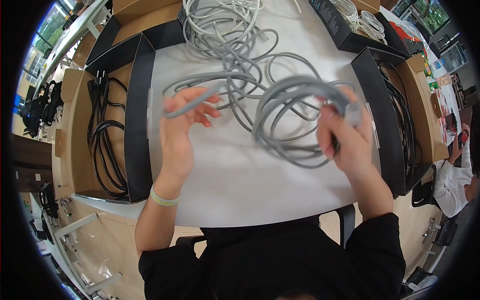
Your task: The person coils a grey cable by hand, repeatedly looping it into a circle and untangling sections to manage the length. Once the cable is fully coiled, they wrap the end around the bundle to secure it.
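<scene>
My right hand [347,132] grips a coil of grey network cable [265,112], its loops hanging to the left above the white table. A pale, blurred plug [354,114] at a cable end sticks out by the fingers. A grey stretch of cable [197,104] crosses my left hand [180,112], held loosely between thumb and fingers, with the other fingers partly spread. From both hands the cable leads towards a tangled heap of grey and white cables [225,30] at the far side of the table. Motion smears the coil and my fingertips.
On the left stands an open black box [139,120] with black power cords [102,135]; another open box [145,25] is behind it. At right, one box [372,85] has black cables and one farther back [332,25] has white cables. A person in white [452,187] sits far right.
</scene>
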The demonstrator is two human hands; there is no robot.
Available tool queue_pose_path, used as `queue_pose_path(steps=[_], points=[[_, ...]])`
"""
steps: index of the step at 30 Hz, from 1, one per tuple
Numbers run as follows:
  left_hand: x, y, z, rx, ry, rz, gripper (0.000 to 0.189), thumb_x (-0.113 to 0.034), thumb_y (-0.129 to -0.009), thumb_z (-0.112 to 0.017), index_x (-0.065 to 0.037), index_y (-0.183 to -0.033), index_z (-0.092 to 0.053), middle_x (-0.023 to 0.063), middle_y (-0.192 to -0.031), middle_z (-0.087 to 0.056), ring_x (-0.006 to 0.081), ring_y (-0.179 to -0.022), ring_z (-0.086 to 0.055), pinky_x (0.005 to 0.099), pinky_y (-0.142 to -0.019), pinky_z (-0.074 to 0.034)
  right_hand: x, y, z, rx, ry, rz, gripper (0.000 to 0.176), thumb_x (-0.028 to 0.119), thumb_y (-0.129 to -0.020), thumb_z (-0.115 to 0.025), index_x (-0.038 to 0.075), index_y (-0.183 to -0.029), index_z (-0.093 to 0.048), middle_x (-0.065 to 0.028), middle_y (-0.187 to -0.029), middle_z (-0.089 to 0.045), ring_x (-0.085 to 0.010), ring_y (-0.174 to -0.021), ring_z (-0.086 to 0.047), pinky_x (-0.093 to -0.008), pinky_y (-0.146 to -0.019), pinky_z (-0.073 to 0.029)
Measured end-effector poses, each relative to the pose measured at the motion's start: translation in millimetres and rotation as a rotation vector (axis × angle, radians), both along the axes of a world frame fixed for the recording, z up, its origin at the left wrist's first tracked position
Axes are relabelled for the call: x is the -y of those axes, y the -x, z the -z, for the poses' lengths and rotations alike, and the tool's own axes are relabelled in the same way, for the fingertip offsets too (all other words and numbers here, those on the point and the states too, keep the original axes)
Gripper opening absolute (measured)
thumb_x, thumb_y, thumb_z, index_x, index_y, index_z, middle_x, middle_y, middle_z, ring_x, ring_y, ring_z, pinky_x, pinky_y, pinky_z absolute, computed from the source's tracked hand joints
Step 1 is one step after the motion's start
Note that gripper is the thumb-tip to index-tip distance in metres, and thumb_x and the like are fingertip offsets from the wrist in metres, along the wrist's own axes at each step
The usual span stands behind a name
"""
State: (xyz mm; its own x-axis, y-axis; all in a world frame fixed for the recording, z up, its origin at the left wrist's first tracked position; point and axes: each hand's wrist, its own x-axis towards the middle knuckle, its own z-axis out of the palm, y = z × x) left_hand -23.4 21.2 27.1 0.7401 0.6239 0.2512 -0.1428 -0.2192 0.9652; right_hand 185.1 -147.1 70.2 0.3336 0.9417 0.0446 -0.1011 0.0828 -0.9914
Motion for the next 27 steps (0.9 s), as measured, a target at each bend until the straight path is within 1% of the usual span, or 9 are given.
queue_pose_path(steps=[2, 4, 8, 11, 13, 16, 19, 22, 27], points=[[0.5, -1.1, -0.4, 0.082, 0.087, 0.066, 0.068, -0.054, -0.090, -0.015, 0.000, -0.121, -0.043, 0.0113, -0.118, -0.047, 0.0186, -0.100, -0.051, 0.0295, -0.080, -0.041, -3.6, -3.1, -3.4, 0.046, -0.093, 0.152, 0.021, 0.013, -0.087, -0.048, 0.000, -0.103, -0.051, -0.0031, -0.052, -0.048, -0.0058, -0.039, -0.039, -0.0178, -0.037, -0.029], [15.7, -16.7, -9.1, 0.168, 0.008, -0.097, 0.074, -0.057, -0.088, -0.007, 0.000, -0.116, -0.046, 0.0123, -0.116, -0.047, 0.0206, -0.103, -0.049, 0.0318, -0.086, -0.039, -6.2, -3.2, -1.3, 0.028, -0.082, 0.192, 0.020, 0.014, -0.088, -0.048, 0.000, -0.102, -0.051, -0.0027, -0.052, -0.048, -0.0055, -0.039, -0.039, -0.0176, -0.037, -0.029], [29.5, -28.2, -6.6, 0.194, -0.047, -0.174, 0.074, -0.055, -0.089, -0.006, 0.001, -0.105, -0.051, 0.0149, -0.105, -0.053, 0.0257, -0.106, -0.048, 0.0380, -0.089, -0.036, -8.2, -1.2, -0.1, 0.066, -0.025, 0.216, 0.019, 0.014, -0.088, -0.049, 0.002, -0.101, -0.052, -0.0014, -0.053, -0.048, -0.0046, -0.039, -0.038, -0.0173, -0.037, -0.029], [19.5, -18.1, -7.8, 0.153, -0.094, -0.026, 0.066, -0.051, -0.090, -0.007, -0.001, -0.101, -0.049, 0.0150, -0.106, -0.052, 0.0263, -0.107, -0.048, 0.0403, -0.091, -0.035, -9.3, -0.7, 0.0, 0.084, 0.043, 0.201, 0.017, 0.014, -0.088, -0.049, 0.002, -0.100, -0.052, -0.0004, -0.054, -0.048, -0.0038, -0.040, -0.039, -0.0171, -0.037, -0.029], [9.1, -7.7, -8.8, -0.037, 0.117, 0.312, 0.055, -0.047, -0.092, -0.016, -0.003, -0.101, -0.047, 0.0134, -0.107, -0.052, 0.0245, -0.106, -0.049, 0.0384, -0.092, -0.037, -9.8, 0.6, -0.1, 0.112, 0.060, 0.175, 0.017, 0.013, -0.088, -0.049, 0.002, -0.100, -0.052, -0.0004, -0.054, -0.048, -0.0038, -0.041, -0.039, -0.0175, -0.038, -0.030], [12.0, -6.1, -14.0, -0.323, 0.368, 0.388, 0.043, -0.039, -0.093, -0.026, -0.002, -0.105, -0.046, 0.0116, -0.104, -0.053, 0.0213, -0.100, -0.053, 0.0344, -0.088, -0.040, -10.4, 5.5, 2.9, 0.209, 0.078, 0.144, 0.017, 0.011, -0.087, -0.049, 0.001, -0.101, -0.051, -0.0007, -0.055, -0.049, -0.0038, -0.043, -0.041, -0.0183, -0.039, -0.031], [31.7, -13.8, -16.5, -0.325, 0.364, 0.249, 0.034, -0.027, -0.093, -0.035, 0.000, -0.112, -0.044, 0.0103, -0.100, -0.055, 0.0178, -0.094, -0.055, 0.0289, -0.083, -0.043, -7.4, 8.9, 6.6, 0.330, 0.078, 0.145, 0.019, 0.003, -0.084, -0.049, -0.002, -0.102, -0.050, -0.0021, -0.059, -0.053, -0.0044, -0.046, -0.046, -0.0192, -0.041, -0.035], [39.0, -13.8, -14.3, -0.261, 0.188, 0.317, 0.037, -0.020, -0.093, -0.039, 0.001, -0.123, -0.038, 0.0101, -0.103, -0.053, 0.0160, -0.097, -0.053, 0.0279, -0.084, -0.042, -3.5, 11.4, 9.7, 0.598, -0.113, 0.182, 0.029, -0.008, -0.077, -0.046, -0.003, -0.105, -0.049, -0.0028, -0.064, -0.055, -0.0049, -0.049, -0.050, -0.0189, -0.044, -0.039], [36.5, -20.5, -5.6, -0.271, 0.063, 0.305, 0.045, -0.025, -0.093, -0.040, 0.000, -0.130, -0.029, 0.0073, -0.106, -0.051, 0.0132, -0.091, -0.051, 0.0266, -0.081, -0.041, 1.1, 14.5, 10.8, 0.378, -0.159, 0.105, 0.027, -0.003, -0.082, -0.048, -0.003, -0.108, -0.047, -0.0043, -0.068, -0.056, -0.0055, -0.049, -0.051, -0.0181, -0.041, -0.038]])
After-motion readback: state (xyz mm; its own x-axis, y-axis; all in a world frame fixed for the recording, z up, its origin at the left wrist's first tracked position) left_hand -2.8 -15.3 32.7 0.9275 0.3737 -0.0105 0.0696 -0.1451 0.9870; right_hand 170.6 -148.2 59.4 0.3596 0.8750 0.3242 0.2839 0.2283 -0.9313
